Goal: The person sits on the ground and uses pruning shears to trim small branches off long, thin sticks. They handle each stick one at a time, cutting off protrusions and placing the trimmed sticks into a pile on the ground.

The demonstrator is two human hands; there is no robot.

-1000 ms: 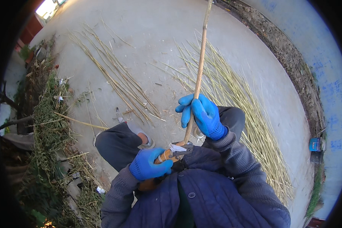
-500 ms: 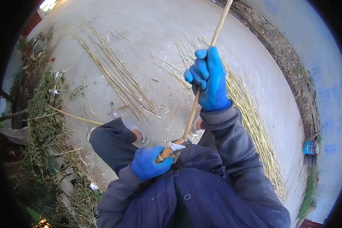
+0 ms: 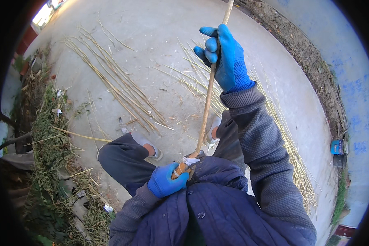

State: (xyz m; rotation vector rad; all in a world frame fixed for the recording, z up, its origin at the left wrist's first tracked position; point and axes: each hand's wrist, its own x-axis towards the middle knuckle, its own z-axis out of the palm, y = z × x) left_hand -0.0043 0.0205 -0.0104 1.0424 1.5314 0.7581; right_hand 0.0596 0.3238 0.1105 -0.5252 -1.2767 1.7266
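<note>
My left hand, in a blue work glove, is closed round a thick orange-brown wooden handle at my lap. White cloth or paper and a dark piece sit at the handle's upper end; the tool's kind is not clear. A long thin peeled stick runs up and away from that end. Higher along the stick, my right hand, gloved alike, has it between curled fingers and palm, the grip looking fairly loose. The stick's far end leaves the top of the picture.
Several long stalks lie on the concrete at the left. A larger bundle of yellowish stalks stretches behind my right arm. Cut greenery heaps along the left edge. A blue can stands beside the right wall.
My right hand has moved up and away along the stick, its fingers a little looser. My left hand stays at my lap round the handle; the view has shifted slightly.
</note>
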